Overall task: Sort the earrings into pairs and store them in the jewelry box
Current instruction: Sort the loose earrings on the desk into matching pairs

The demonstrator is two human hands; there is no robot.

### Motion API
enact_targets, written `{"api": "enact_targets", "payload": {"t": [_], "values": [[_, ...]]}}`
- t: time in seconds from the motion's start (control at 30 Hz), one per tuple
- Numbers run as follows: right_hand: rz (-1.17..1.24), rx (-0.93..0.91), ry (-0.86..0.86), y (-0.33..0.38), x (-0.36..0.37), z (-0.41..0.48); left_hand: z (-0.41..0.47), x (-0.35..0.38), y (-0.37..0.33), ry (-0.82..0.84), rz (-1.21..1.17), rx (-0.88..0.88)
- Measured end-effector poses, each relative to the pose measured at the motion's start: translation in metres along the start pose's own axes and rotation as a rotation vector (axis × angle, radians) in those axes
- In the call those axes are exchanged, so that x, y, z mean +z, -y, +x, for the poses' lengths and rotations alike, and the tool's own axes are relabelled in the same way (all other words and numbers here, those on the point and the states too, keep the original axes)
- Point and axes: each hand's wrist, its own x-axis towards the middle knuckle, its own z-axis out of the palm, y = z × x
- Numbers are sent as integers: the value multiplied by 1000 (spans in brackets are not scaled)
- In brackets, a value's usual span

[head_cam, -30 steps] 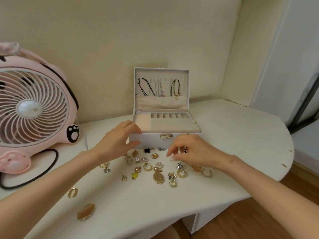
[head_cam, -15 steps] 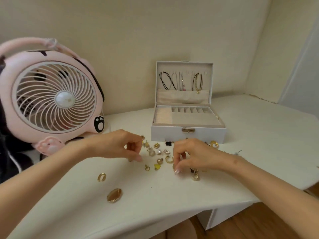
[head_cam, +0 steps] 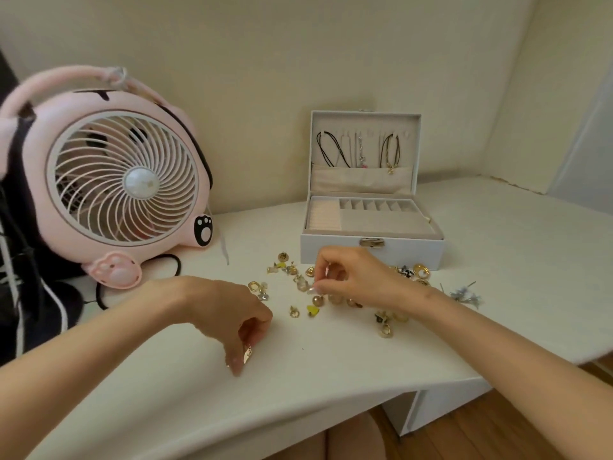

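Left hand (head_cam: 232, 322) shifts from the pile's edge to the near left of the white table (head_cam: 331, 376), where thumb and forefinger now pinch a gold oval earring (head_cam: 247, 355). Its long axis is roughly upright, lower end toward the tabletop, likely lifted to find its twin. Right hand (head_cam: 353, 277) curls over the scattered earrings (head_cam: 317, 299) just near of the open jewelry box (head_cam: 371, 252); whether it grips one cannot be told.

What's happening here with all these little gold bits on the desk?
A person is sorting earrings. The left hand pinches a gold earring over the desk, while the right hand picks through the loose earrings in front of the open jewelry box. None appear stored in it yet.
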Motion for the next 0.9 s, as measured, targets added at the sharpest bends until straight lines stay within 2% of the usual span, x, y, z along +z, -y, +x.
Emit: {"api": "enact_targets", "payload": {"t": [0.17, 0.4, 0.53, 0.63, 0.73, 0.9], "values": [[-12, -7, -124, -4, 0, 5, -4, -7, -13, -202, -81, 63], [101, 72, -240, -13, -16, 8, 7, -36, -24, -586, -449, 151], [46, 146, -376, -21, -32, 16, 29, -55, -26, -834, -618, 186], [138, 196, -467, -28, -47, 27, 51, -73, -28, -980, -769, 233], [246, 242, -581, -39, -63, 42, 75, -92, -28, -1061, -928, 233], [156, 333, -713, -63, -91, 67, 116, -118, -28, -1075, -956, 127]]}}
